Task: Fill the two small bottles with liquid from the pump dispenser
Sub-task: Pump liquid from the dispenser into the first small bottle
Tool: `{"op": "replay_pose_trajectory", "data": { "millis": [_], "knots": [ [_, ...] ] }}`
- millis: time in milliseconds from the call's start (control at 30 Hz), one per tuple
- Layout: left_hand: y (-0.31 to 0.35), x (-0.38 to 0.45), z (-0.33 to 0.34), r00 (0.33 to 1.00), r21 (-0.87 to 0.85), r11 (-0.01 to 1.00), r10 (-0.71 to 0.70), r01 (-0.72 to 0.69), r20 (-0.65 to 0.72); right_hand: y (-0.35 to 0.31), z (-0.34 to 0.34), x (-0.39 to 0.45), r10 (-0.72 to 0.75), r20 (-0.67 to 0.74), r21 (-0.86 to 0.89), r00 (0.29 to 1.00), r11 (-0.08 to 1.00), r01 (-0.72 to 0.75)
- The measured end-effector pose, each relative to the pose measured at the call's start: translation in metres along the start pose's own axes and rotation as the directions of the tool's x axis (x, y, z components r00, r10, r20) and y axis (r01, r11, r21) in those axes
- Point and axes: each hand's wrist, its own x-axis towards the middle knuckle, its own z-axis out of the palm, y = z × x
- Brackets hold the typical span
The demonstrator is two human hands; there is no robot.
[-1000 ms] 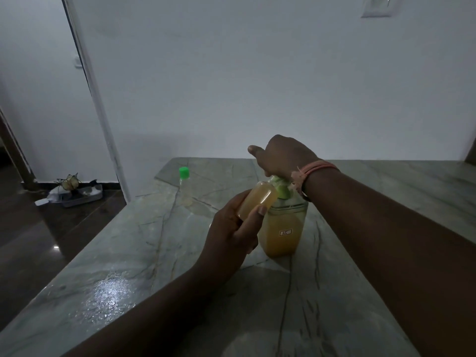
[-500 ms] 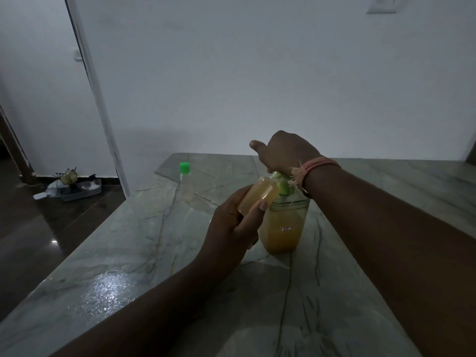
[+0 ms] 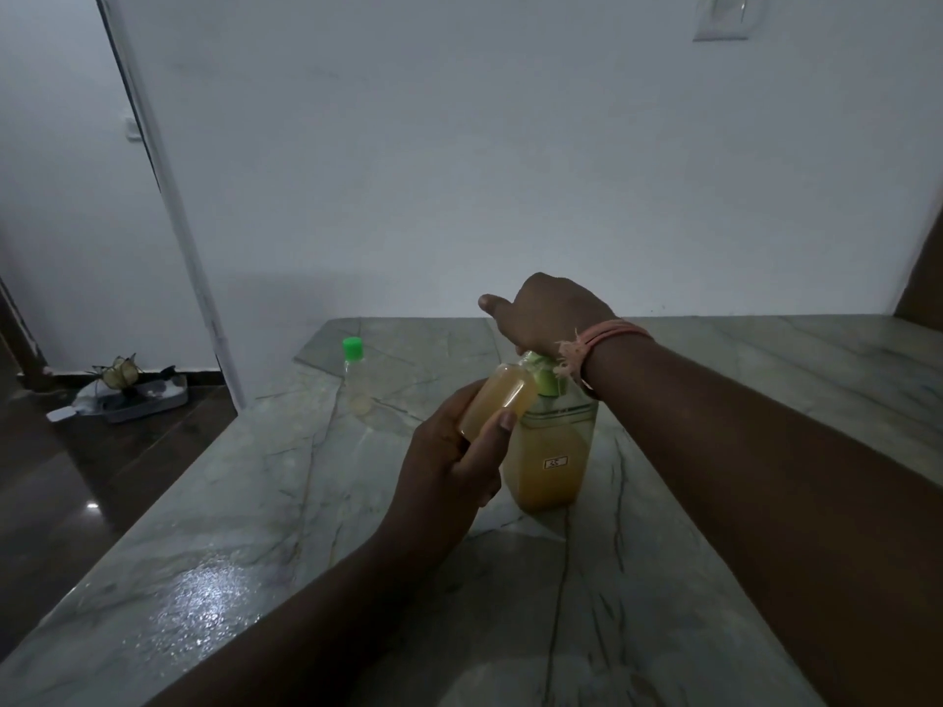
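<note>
- Head view: left hand [image 3: 449,466] fingers wrap small bottle [image 3: 497,405], long axis tilted up-right, mouth at pump dispenser [image 3: 553,446] nozzle.
- Right hand [image 3: 546,311] sits atop pump; fingers hidden, can't tell.
- 2nd bottle [image 3: 356,377] stands far-left on desk [image 3: 255,502], nearer left hand.

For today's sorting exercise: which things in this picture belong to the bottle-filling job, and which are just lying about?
Part of the job:
pump dispenser, pressed by the right hand
small bottle, gripped in the left hand
green-capped bottle, standing on the counter

Just lying about:
clutter on the floor
wall switch plate
</note>
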Motion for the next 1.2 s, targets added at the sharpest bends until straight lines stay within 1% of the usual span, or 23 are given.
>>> {"op": "replay_pose_trajectory", "data": {
  "millis": [100,267,400,533,700,867,1133,1200],
  "knots": [
    [0.0010,-0.0003,-0.0008,1.000,0.000,1.000,0.001,-0.001,-0.001,-0.0036,0.0005,0.0013,0.009,0.000,-0.048,1.000,0.999,-0.009],
    [0.0031,-0.0022,-0.0002,1.000,0.001,1.000,-0.002,0.002,0.001,-0.0032,-0.0028,0.0020,-0.035,0.023,-0.075,0.999,0.997,0.037],
    [-0.0028,-0.0004,0.0008,1.000,-0.007,1.000,-0.022,0.022,-0.007,0.0002,0.0005,0.0012,-0.028,-0.024,-0.023,0.999,0.999,0.027],
    [-0.0037,-0.0013,0.0014,0.999,0.012,0.999,-0.033,0.033,-0.012,0.0002,0.0019,0.0032,-0.018,-0.012,-0.029,1.000,0.999,0.018],
    [0.0003,-0.0034,0.0007,0.999,0.021,0.999,-0.031,0.031,-0.012,-0.0018,0.0006,0.0063,-0.018,0.041,-0.050,0.999,0.999,0.020],
    [-0.0011,-0.0009,0.0000,0.999,0.007,0.999,-0.032,0.032,-0.023,-0.0013,0.0006,0.0021,-0.030,-0.050,-0.031,0.998,0.999,0.028],
    [0.0003,-0.0033,-0.0007,0.999,0.002,0.999,-0.040,0.040,-0.004,-0.0054,-0.0019,0.0056,-0.054,0.035,-0.110,0.998,0.992,0.057],
    [0.0003,-0.0028,-0.0010,0.999,-0.004,0.999,-0.045,0.045,-0.004,-0.0063,-0.0030,0.0059,-0.078,0.020,-0.133,0.997,0.988,0.080]
  ]
}}
